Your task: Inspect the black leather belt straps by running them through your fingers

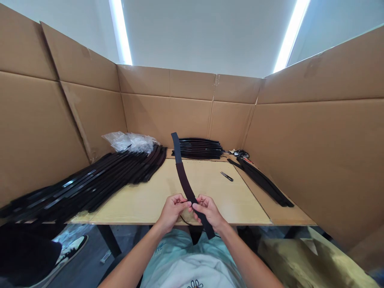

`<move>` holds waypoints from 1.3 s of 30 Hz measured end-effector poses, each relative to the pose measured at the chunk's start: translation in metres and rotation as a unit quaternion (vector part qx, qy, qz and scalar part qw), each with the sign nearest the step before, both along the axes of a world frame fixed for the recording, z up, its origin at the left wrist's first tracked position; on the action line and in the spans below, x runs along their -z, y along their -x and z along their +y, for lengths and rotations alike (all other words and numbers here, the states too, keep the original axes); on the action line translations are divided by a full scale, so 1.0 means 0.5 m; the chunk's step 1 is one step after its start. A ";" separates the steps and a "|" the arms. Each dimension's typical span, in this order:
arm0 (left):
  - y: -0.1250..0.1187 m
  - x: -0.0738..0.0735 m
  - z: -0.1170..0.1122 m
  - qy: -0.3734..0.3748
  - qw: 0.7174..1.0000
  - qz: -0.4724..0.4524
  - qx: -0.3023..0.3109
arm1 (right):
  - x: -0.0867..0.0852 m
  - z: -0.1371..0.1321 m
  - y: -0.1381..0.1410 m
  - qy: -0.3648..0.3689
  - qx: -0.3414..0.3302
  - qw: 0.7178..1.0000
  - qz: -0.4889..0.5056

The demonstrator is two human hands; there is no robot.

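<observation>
A long, curved black fabric strip (185,180) with a dark maroon middle section rises from my hands over the table, its far end pointing up and away. My right hand (208,210) is closed round the near part, thumb on top and fingers beneath. At the strip's left edge, the thumb and fingertips of my left hand (174,210) are pinched together, close against the right thumb. A thin black cord (183,220) hangs below the left hand; where it attaches is hidden. The strip's near end (208,230) droops toward my lap.
Many similar strips (99,184) lie fanned on the left, beside clear plastic bags (132,141). Another stack (198,148) sits at the back. Thread snips (227,176) lie right of centre. More black strips (264,182) and a cord bundle (241,153) are on the right. Cardboard walls (192,116) surround the table.
</observation>
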State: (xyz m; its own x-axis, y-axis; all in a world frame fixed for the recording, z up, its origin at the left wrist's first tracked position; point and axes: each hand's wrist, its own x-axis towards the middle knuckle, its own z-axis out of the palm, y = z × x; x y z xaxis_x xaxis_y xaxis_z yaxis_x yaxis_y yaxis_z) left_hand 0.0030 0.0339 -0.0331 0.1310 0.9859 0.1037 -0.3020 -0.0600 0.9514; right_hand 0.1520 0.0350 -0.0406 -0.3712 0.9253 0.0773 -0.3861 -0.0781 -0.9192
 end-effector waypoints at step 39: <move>-0.003 -0.009 -0.013 -0.012 0.998 0.023 0.055 | -0.006 -0.014 0.006 -0.010 -0.048 0.999 0.015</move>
